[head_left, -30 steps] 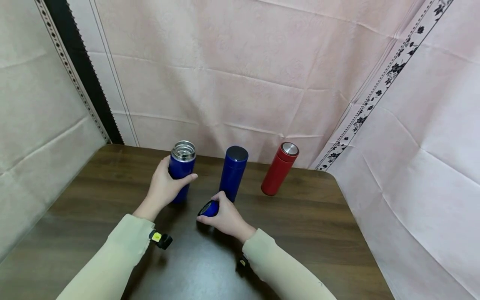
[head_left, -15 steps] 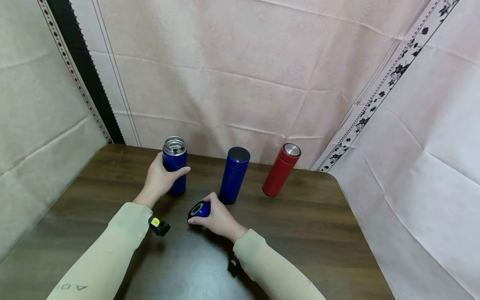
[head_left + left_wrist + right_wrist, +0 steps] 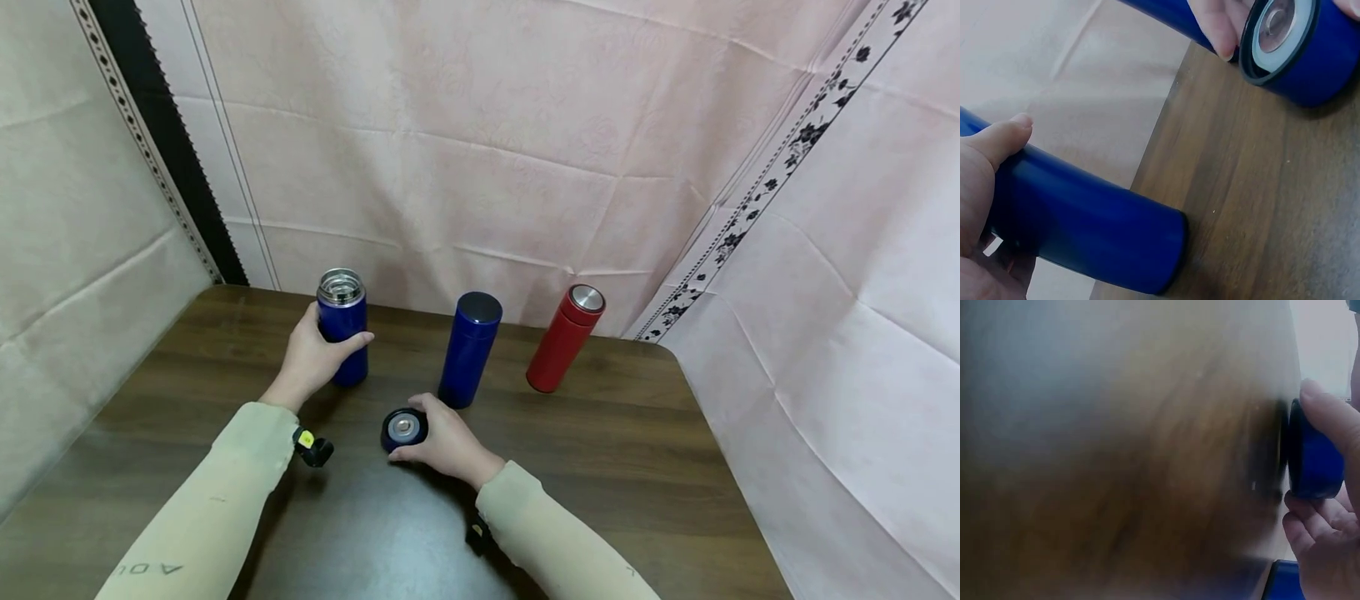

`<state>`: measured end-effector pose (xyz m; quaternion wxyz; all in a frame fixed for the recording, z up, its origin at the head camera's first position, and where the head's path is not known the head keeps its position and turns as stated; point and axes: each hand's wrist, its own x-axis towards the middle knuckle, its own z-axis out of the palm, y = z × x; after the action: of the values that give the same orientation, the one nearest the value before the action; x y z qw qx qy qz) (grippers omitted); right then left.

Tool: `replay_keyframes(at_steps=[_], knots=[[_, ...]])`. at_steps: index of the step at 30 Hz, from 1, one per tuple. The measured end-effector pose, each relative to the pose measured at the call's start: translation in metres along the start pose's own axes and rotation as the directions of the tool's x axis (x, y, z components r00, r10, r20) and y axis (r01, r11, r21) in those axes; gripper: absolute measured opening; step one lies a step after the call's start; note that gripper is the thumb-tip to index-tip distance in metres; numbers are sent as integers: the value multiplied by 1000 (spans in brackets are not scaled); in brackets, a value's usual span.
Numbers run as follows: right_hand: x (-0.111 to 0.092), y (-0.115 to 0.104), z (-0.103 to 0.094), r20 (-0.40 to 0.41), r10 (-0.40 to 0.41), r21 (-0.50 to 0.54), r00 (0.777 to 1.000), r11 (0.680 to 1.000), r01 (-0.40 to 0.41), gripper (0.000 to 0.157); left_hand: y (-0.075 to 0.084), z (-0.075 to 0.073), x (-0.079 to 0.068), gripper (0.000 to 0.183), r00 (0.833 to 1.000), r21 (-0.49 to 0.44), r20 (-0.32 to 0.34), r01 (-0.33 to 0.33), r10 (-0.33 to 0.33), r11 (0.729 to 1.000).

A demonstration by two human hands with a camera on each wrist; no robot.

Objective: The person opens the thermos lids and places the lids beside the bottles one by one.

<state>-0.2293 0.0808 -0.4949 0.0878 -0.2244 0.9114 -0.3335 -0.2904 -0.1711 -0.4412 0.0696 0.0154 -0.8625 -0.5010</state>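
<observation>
My left hand (image 3: pixel 309 354) grips an upright blue thermos bottle (image 3: pixel 343 322) without a lid, its shiny steel threaded mouth showing at the top. In the left wrist view the thumb lies along the blue body (image 3: pixel 1091 215). The right hand (image 3: pixel 453 446) holds a blue thermos lid (image 3: pixel 404 429) between thumb and fingers, its pale inner side facing up, close over the table. From the right wrist the lid (image 3: pixel 1317 456) appears side-on, black rim towards the table. Just behind the right hand stands a second blue thermos (image 3: pixel 468 358) with a black-topped lid on.
A red thermos (image 3: pixel 558 350) with a silver-topped lid stands at the back right. The brown wooden table (image 3: pixel 600 467) has its back edge close behind the bottles. Pale cloth (image 3: pixel 465 150) hangs behind it and along both sides.
My left hand has moved the lidless bottle left and slightly back. The lid has been turned in my right hand, from tilted on its side to inner side up, and is a little nearer the body.
</observation>
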Motion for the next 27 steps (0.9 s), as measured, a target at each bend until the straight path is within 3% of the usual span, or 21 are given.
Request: replay_keyframes(at_steps=[13, 27], knots=[[0, -8, 0, 54, -110, -107, 993, 988, 115, 66, 2, -6, 4, 111, 999, -4, 43, 5, -4, 1000], [-1, -11, 2, 62, -69, -120, 996, 990, 76, 69, 2, -4, 6, 115, 997, -6, 62, 36, -36, 999]])
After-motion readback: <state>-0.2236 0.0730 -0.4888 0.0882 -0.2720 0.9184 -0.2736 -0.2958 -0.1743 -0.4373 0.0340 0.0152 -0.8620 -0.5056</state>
